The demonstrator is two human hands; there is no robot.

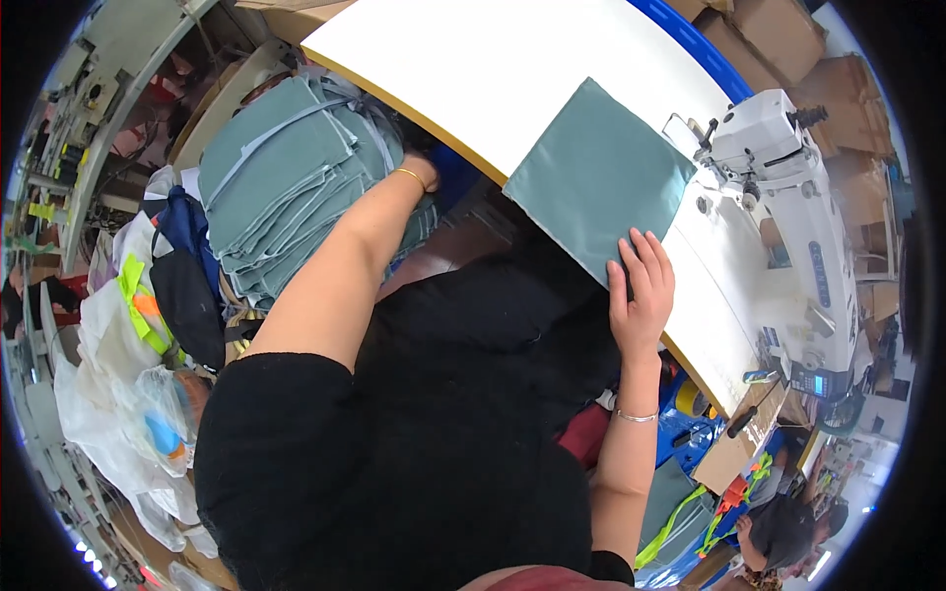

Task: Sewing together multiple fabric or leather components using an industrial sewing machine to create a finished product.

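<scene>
By the machine (pixel 828 236), I've got one panel (pixel 601 177) laid out under my open right hand (pixel 643 291), stack (pixel 266 167) probably waiting, left hand (pixel 425 175) can't tell.

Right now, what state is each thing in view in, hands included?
Teal fabric square: lying flat on the white table
Fabric stack: piled unevenly, a pale strip across it
Sewing machine screen: lit
Right hand: on the square's edge, fingers extended
Left hand: beside the stack, fingers hidden
</scene>
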